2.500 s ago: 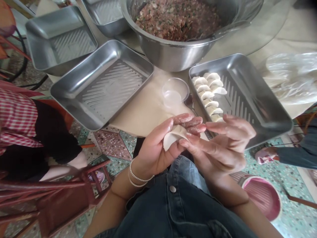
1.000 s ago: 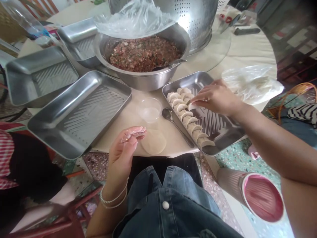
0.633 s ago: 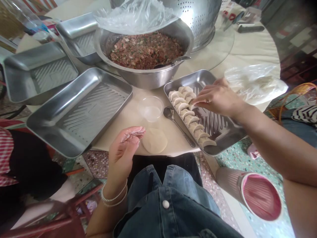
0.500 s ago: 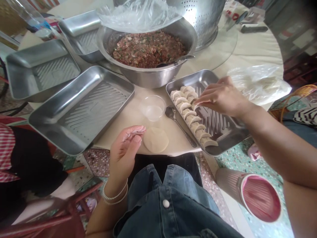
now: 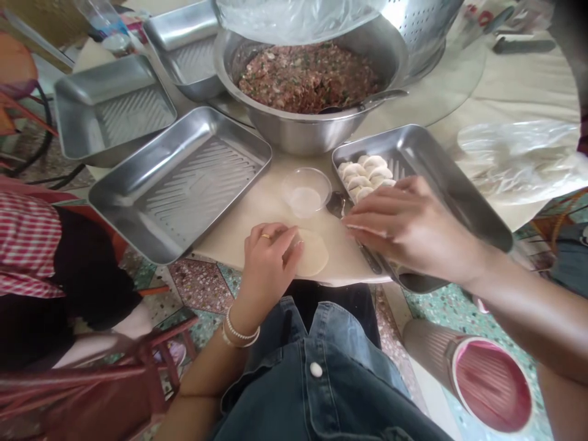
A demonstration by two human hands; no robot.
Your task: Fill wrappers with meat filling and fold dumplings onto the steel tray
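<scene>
A round dumpling wrapper [image 5: 313,252] lies flat near the table's front edge. My left hand [image 5: 272,254] is at its left rim, fingers curled and the tips over the dough, with a gap between thumb and forefinger. My right hand [image 5: 404,226], its fingers stretched out and holding nothing visible, hovers over the left side of a metal tray [image 5: 482,226] and beside a spoon [image 5: 337,205]. Rows of folded dumplings [image 5: 367,171] sit in that tray, the nearer ones hidden by my hand. A clear plastic cup [image 5: 307,191] with pale contents stands behind the wrapper.
A big steel bowl [image 5: 294,131] of meat filling [image 5: 303,76] stands behind, a spoon [image 5: 381,98] resting in it. Metal trays [image 5: 184,190] are at left. A plastic bag [image 5: 519,159] lies at right, above a bin [image 5: 491,386]. A person in checked cloth [image 5: 27,245] sits at left.
My right hand has left the dumplings' upper row and come toward me and left. My left hand has moved right onto the wrapper's edge. The view has shifted slightly.
</scene>
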